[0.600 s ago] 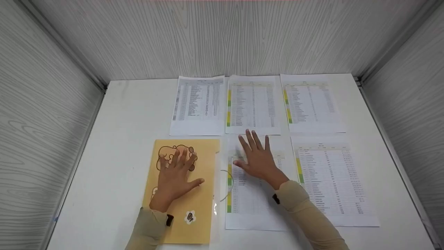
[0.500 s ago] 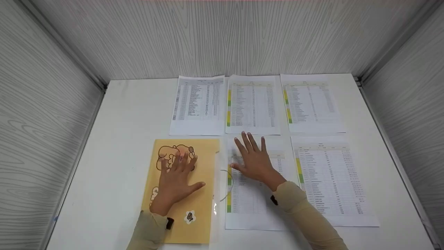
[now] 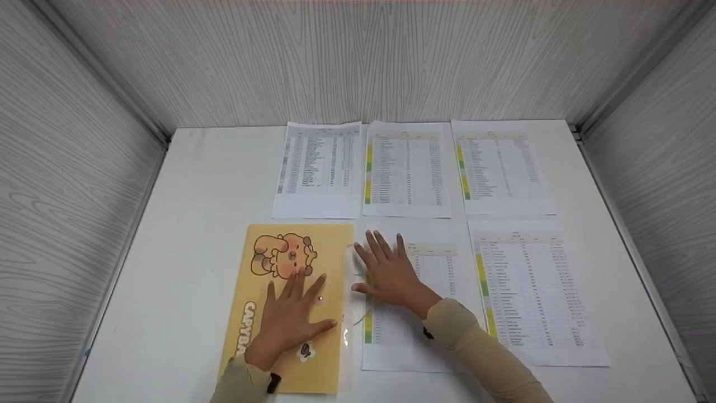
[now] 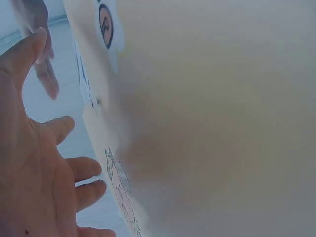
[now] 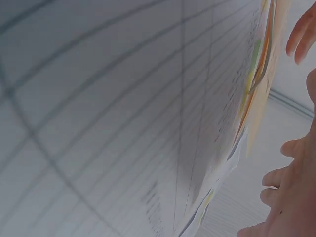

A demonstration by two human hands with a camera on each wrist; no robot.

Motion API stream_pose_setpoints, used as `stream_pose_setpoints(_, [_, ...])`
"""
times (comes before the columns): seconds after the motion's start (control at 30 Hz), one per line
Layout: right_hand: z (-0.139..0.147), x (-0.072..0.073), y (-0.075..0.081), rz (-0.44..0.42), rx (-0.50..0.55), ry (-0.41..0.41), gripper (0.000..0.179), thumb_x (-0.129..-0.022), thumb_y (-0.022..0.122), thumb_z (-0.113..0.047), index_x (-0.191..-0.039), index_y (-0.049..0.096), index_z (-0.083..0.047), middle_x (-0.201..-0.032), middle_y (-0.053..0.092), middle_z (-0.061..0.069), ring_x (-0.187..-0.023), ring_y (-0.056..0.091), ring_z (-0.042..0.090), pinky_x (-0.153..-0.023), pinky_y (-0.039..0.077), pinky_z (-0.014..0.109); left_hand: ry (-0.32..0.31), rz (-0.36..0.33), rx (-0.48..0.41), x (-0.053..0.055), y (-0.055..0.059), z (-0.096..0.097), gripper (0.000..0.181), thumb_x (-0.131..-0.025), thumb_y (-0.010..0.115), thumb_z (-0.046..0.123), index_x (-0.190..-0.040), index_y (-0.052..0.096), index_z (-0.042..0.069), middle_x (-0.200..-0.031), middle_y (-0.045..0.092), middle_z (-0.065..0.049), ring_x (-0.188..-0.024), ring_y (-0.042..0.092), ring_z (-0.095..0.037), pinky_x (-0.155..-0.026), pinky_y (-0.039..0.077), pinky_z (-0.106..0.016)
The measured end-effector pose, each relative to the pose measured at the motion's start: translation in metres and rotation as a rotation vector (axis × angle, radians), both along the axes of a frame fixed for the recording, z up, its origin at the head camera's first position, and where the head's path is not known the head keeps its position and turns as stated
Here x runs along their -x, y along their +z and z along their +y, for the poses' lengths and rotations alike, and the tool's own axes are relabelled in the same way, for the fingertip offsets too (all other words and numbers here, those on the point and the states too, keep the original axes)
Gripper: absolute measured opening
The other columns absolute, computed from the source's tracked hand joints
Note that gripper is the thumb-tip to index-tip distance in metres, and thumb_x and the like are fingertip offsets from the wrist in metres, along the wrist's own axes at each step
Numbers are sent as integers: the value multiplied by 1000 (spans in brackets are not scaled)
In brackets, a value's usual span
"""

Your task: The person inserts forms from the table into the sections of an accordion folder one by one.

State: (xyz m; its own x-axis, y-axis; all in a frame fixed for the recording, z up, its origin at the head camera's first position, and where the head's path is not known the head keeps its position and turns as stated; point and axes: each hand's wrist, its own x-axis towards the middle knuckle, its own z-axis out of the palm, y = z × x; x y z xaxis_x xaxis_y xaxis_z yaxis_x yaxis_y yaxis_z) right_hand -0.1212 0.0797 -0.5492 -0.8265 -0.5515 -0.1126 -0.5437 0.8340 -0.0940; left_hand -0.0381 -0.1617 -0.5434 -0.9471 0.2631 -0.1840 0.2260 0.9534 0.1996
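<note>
A yellow file folder (image 3: 324,246) with a cartoon capybara and white lettering lies flat at front left, a clear strip along its right side. My left hand (image 3: 288,322) is spread close over the folder, fingers straight, and hides part of its print. The left wrist view shows the palm of the left hand (image 4: 39,168) beside the folder's surface (image 4: 222,123). Over the left part of a printed table sheet (image 3: 414,347), my right hand (image 3: 391,277) is spread too, thumb near the folder's clear strip. Neither hand grips anything.
Three printed sheets line the back: a grey-headed one (image 3: 316,168), a middle one (image 3: 407,168) and a right one (image 3: 503,168). Another sheet (image 3: 540,291) lies at front right. Wood-grain panels (image 3: 358,61) wall the white table (image 3: 184,224) at the back and sides.
Both spread hands have moved toward the table's front. The right hand has also shifted left toward the folder, and more of the folder's cartoon and lettering shows. Folder and sheets lie as before.
</note>
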Motion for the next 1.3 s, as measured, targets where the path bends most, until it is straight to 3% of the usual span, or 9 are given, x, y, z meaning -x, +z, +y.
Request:
stream_pose_setpoints(0.23, [-11,-7,-3,-44,-89,42,89,-89,28,-76,-157,14,-20,-162,11,12,-151,9,29,-114,9,63,6,-83,-35,-8,-3,10,95,-75,47,82,-153,28,30,-159,19,-20,-146,23,-38,-108,24,-66])
stream_pose_setpoints(0.47, [-14,-7,-5,-107,-89,40,89,-89,31,-75,-156,16,-19,-162,12,13,-150,10,30,-114,10,64,33,-100,-53,-12,-5,17,99,-73,53,81,-151,33,24,-158,18,-23,-145,22,-43,-104,29,-67])
stream_pose_setpoints(0.97, [-21,-8,-7,-187,-102,4,78,-94,37,-63,-156,17,-21,-163,8,12,-150,9,31,-115,15,61,48,-156,-55,-12,-8,27,105,-73,58,76,-152,29,14,-156,12,-31,-146,10,-47,-105,19,-73])
stream_pose_setpoints(1.3, [-19,-9,-9,-193,-103,6,76,-95,37,-62,-156,16,-21,-163,7,12,-150,8,32,-115,15,61,49,-213,-97,-12,2,26,95,-79,59,67,-152,30,14,-156,9,-32,-145,9,-48,-106,16,-73])
